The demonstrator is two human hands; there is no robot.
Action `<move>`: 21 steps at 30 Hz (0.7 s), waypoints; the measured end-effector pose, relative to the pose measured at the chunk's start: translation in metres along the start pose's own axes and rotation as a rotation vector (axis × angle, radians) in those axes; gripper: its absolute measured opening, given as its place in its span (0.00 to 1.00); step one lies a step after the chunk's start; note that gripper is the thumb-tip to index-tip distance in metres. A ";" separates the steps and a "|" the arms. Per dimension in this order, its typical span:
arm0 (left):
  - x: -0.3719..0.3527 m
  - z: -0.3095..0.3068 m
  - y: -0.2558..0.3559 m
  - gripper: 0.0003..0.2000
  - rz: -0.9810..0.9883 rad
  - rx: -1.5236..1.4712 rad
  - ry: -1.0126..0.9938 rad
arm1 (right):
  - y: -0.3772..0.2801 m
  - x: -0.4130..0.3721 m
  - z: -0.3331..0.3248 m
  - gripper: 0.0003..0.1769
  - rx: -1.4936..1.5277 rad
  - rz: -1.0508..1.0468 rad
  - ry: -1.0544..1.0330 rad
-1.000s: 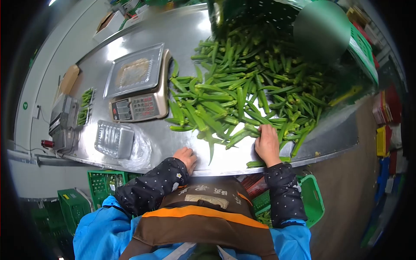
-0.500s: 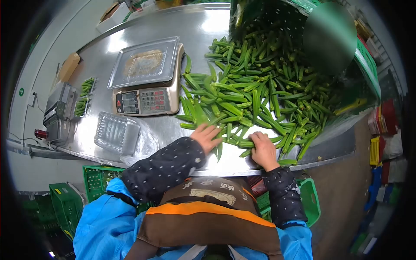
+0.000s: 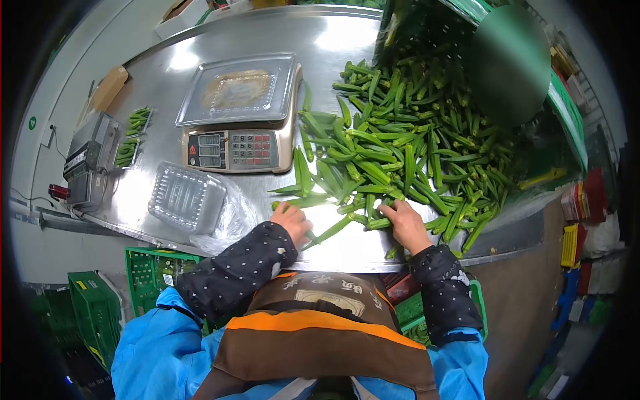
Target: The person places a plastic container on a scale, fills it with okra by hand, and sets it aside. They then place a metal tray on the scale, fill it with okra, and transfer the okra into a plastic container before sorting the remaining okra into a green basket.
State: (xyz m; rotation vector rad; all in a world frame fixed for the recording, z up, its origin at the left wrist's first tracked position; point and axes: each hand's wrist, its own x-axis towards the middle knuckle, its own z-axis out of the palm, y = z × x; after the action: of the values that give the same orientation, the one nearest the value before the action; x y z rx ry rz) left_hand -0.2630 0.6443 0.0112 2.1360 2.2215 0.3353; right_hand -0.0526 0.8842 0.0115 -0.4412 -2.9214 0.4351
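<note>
A large heap of green okra (image 3: 400,137) spreads over the metal table. My left hand (image 3: 291,223) is at the near left edge of the heap, its fingers curled over an okra pod whose dark tip shows beneath them. Just beyond those fingers lies another pod, and a long one slants to their right. My right hand (image 3: 405,225) is at the near side of the heap, thumb and forefinger closed on the end of an okra pod (image 3: 380,223). Its other fingers are partly hidden.
Left of the heap stands a weighing scale (image 3: 233,150) with a clear plastic tray (image 3: 240,90) on it. Clear empty trays (image 3: 187,200) lie nearer, beside plastic film. Two packs of okra (image 3: 127,152) sit by a machine (image 3: 93,163). Green crates (image 3: 97,313) stand below the table.
My left hand has drawn back left and toward me from the heap. Pods near it have shifted, baring more table between my hands. My right hand stays near the same pods.
</note>
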 end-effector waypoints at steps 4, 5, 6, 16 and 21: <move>0.048 -0.018 0.053 0.14 -0.210 -0.315 -0.185 | -0.006 -0.003 -0.012 0.22 0.112 -0.031 0.076; 0.069 -0.006 0.071 0.16 -0.257 -0.303 -0.120 | -0.007 -0.007 -0.015 0.25 0.160 0.002 0.049; 0.085 0.007 0.085 0.19 -0.303 -0.293 -0.056 | -0.007 -0.009 -0.016 0.25 0.152 -0.001 0.042; 0.126 0.045 0.057 0.12 0.049 -0.330 -0.132 | 0.001 -0.072 -0.051 0.08 1.133 0.627 0.762; 0.117 -0.018 0.091 0.07 0.056 -0.726 0.271 | -0.039 -0.077 -0.028 0.22 0.932 0.661 0.416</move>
State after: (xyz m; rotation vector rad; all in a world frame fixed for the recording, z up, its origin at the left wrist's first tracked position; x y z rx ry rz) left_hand -0.1823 0.7610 0.0591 1.8098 1.7343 1.2689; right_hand 0.0150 0.8324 0.0414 -1.1248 -1.8182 1.4566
